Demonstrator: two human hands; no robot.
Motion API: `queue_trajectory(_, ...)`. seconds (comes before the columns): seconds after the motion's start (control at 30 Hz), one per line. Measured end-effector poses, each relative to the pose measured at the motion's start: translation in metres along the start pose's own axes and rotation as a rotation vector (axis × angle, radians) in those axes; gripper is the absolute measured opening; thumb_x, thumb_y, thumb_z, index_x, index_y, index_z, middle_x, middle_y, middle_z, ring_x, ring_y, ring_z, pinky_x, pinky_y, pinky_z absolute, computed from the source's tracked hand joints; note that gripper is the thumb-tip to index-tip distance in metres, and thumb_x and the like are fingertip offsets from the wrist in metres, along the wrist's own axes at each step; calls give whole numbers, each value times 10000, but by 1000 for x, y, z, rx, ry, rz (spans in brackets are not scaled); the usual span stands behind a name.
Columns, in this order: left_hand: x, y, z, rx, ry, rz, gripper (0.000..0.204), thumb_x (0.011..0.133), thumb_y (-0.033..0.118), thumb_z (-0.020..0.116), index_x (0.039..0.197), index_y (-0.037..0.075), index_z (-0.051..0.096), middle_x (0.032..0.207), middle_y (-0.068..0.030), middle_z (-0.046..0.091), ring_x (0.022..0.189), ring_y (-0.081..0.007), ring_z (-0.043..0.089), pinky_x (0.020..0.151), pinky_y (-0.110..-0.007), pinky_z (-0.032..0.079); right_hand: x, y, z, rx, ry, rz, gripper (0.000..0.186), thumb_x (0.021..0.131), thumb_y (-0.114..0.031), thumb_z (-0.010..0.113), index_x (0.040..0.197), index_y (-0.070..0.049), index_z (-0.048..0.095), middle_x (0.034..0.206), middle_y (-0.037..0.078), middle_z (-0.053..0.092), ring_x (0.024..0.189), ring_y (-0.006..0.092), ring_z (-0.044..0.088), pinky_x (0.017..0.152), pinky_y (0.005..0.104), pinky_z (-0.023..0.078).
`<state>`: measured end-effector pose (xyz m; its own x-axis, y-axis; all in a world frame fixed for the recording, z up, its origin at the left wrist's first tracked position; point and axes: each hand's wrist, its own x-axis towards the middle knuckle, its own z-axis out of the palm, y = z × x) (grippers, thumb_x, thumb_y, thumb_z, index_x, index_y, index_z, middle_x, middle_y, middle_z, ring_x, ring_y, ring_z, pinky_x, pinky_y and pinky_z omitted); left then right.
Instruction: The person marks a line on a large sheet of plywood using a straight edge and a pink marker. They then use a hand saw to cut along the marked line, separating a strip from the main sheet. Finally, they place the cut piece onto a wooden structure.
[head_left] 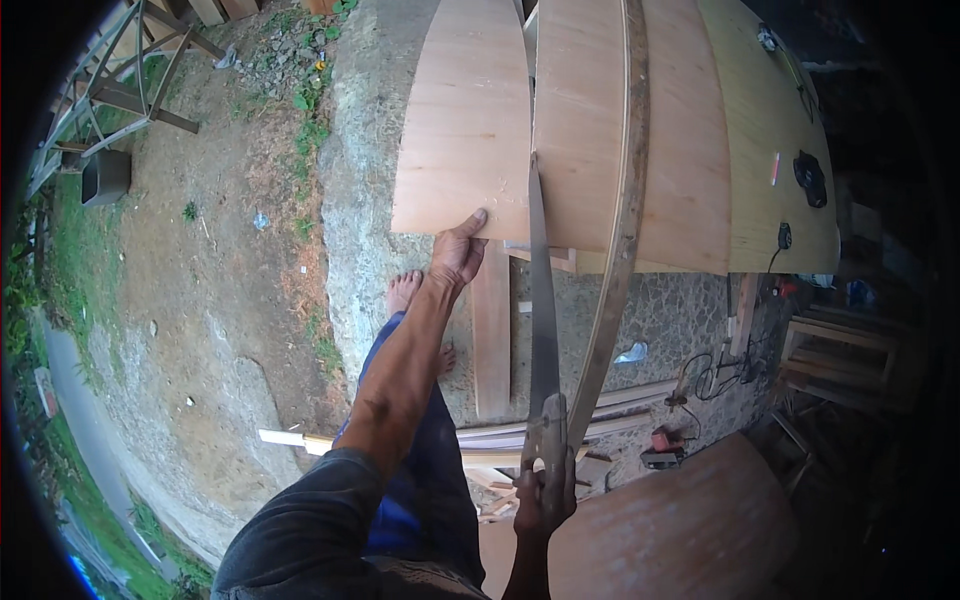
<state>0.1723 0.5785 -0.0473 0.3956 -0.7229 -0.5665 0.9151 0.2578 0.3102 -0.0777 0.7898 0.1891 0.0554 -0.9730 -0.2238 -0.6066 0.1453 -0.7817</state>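
Observation:
My left hand [458, 250] grips the near edge of a long plywood piece [462, 110], thumb on top. My right hand [542, 495] holds a handsaw [544, 300] by its handle, its blade rising into a lengthwise cut in the plywood, with the tip end at the cut. Just right of the saw, a long, slightly curved wooden batten [610, 300] runs over the reddish plywood [680, 140]. A few pale flecks lie on the held piece beside the cut. My bare feet show on the concrete below the sheet's edge.
A yellowish board [775, 230] holds small tools at the right. Below lie timber strips [630, 405], cords, a red tool [665, 440] and a large plywood sheet [680, 530]. Wooden frames [840, 355] stand right. At upper left are a metal frame [150, 110] and a grey bin [105, 178].

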Motion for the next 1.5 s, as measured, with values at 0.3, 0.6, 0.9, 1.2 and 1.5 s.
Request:
queue_trajectory(0.3, 8, -6, 5, 15, -18, -39, 404, 930, -57, 640, 1310, 14, 524, 1225, -115, 635, 1132, -250, 647, 1017, -387, 564, 164, -17, 85, 226, 66, -77, 560, 933, -20, 639, 1461, 40, 460, 1325, 213, 624, 1136, 199, 632, 931, 335, 514)
queue_trajectory(0.6, -1, 1, 0, -2, -17, -28, 378, 924, -41, 662, 1274, 20, 534, 1200, -105, 645, 1090, -234, 670, 974, -362, 593, 96, -23, 58, 63, 18, -136, 540, 921, 11, 628, 1435, 67, 473, 1305, 240, 627, 1023, 251, 670, 859, 349, 548)
queue_trajectory(0.9, 4, 7, 2, 2, 2, -5, 377, 923, -44, 660, 1273, 24, 541, 1199, -109, 646, 1076, -227, 675, 959, -351, 599, -1, 4, 13, 25, -71, 19, 592, 875, 64, 629, 1438, 97, 448, 1354, 292, 584, 1148, 277, 650, 902, 361, 547)
queue_trajectory(1.2, 4, -7, 9, 27, 18, -55, 360, 918, -29, 677, 1254, 43, 568, 1171, -88, 659, 1052, -208, 679, 913, -324, 604, 160, -16, 85, 264, 6, 14, 567, 913, 10, 651, 1450, 39, 468, 1233, 204, 672, 1005, 205, 672, 855, 310, 534)
queue_trajectory(1.5, -1, 0, 6, 9, 23, -32, 374, 925, -39, 662, 1274, 27, 546, 1193, -100, 647, 1060, -221, 675, 952, -343, 596, 27, 15, 30, 25, -12, -68, 555, 910, 14, 641, 1441, 39, 481, 1264, 251, 650, 1027, 272, 690, 881, 370, 553)
